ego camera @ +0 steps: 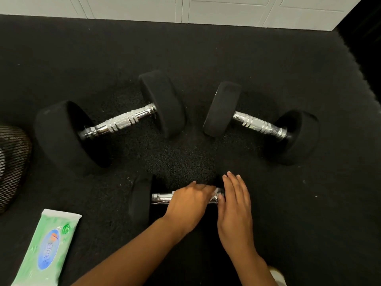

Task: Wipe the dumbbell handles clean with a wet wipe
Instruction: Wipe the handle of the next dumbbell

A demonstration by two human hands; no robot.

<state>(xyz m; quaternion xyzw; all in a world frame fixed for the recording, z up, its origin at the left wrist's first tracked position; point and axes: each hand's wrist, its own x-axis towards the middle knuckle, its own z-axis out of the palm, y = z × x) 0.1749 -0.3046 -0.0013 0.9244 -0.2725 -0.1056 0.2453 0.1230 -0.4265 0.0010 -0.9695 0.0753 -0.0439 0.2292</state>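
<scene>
three dumbbells lie on the black floor (185, 48): one left of centre (111, 122) and one right of centre (259, 124), both slanted, and a near one (160, 198) lying left-right at lower centre. the left hand (189, 203) curls over its handle; the right hand (237, 205) rests flat on its right end. one wipe pack (49, 246) lies lower left.

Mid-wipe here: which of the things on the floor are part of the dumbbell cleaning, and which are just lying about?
Part of the job:
- near dumbbell, left hand over its handle, right hand flat at the far end
- left dumbbell
- right dumbbell
- wet wipe pack

Lying about:
- black mesh object at the left edge
- white panelled wall
</scene>
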